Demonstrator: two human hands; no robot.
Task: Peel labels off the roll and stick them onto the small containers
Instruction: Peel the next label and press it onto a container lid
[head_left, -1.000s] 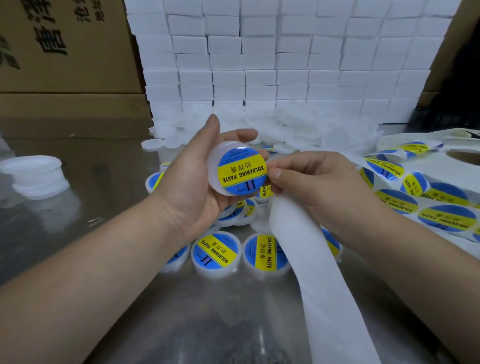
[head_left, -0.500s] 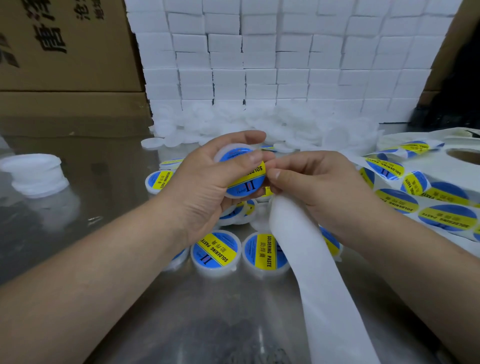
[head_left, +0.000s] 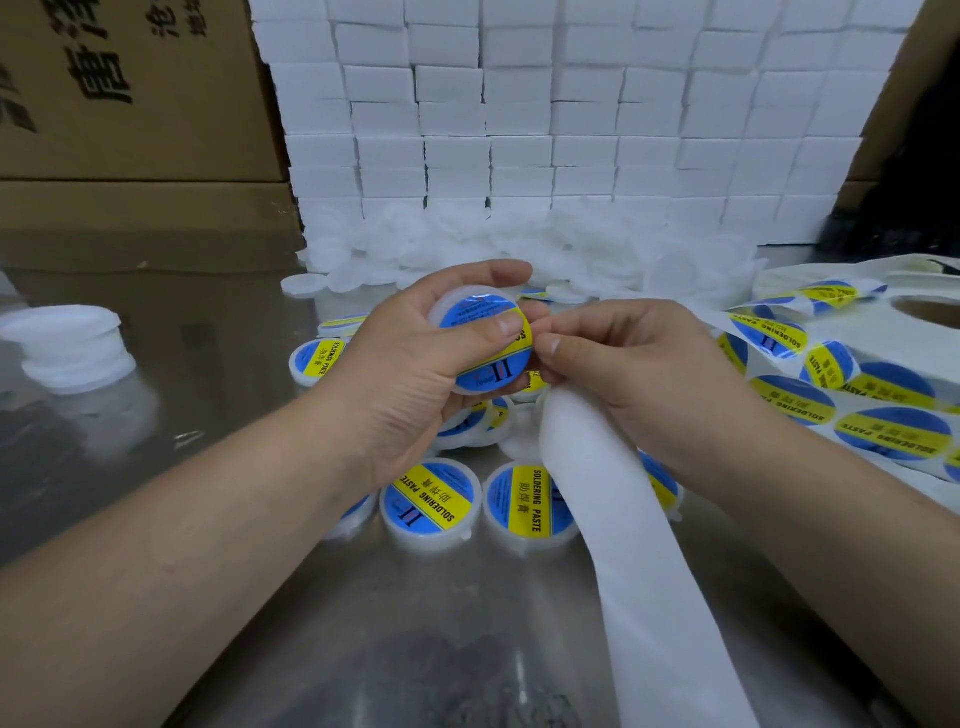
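Frame centre: left hand grips the small container, thumb pressing its label flat; right hand pinches the limp backing strip. The container is probably light, rigid and smooth, best held by the rim.

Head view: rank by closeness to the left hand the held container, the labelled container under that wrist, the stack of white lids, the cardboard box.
1. held container, gripped in the left hand.
2. labelled container, on the table below the wrist.
3. stack of white lids, far left.
4. cardboard box, back left.
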